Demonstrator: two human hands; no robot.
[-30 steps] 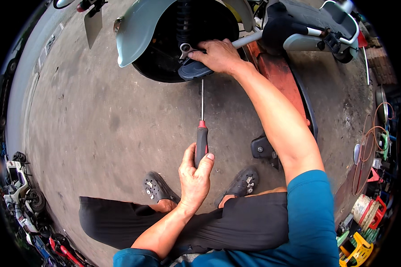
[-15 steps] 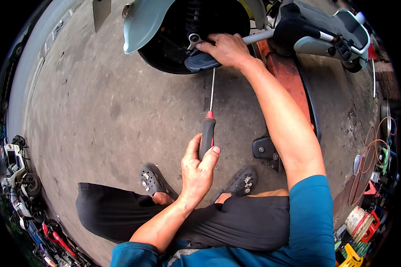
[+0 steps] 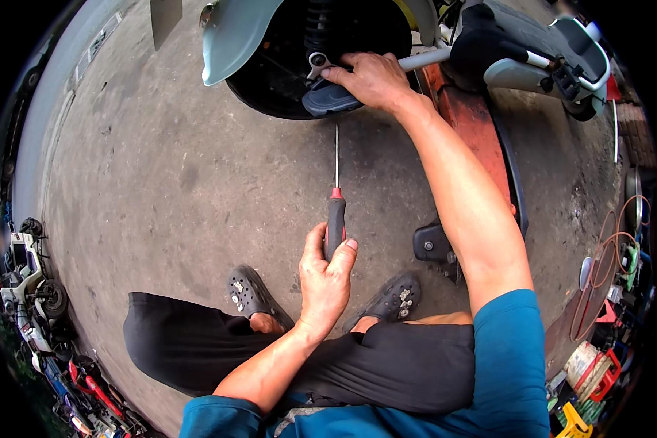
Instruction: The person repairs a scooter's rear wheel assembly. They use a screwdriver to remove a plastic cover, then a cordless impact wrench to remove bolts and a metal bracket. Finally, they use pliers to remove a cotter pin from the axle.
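While the left hand (image 3: pixel 325 281) stays closed round the handle of a screwdriver (image 3: pixel 336 219) at mid-frame, the shaft has swung a little leftward: half a second ago its tip reached the lower edge of the dark plastic piece (image 3: pixel 330 101) in view, and now it shows apart, just below — so, I judge, the tool is not working on that piece at this instant. The right hand (image 3: pixel 376 82), upper centre, stays at the piece, its thumb near the metal bracket (image 3: pixel 318 64); its other fingers are partly hidden — whether they clamp anything, I cannot tell. Counted: one screwdriver, one dark piece at upper centre, one bracket, one ribbed black strut (image 3: pixel 317 29) above it, one orange-red beam (image 3: pixel 473 128) at upper right, two grey clogs (image 3: pixel 248 298) at lower centre.
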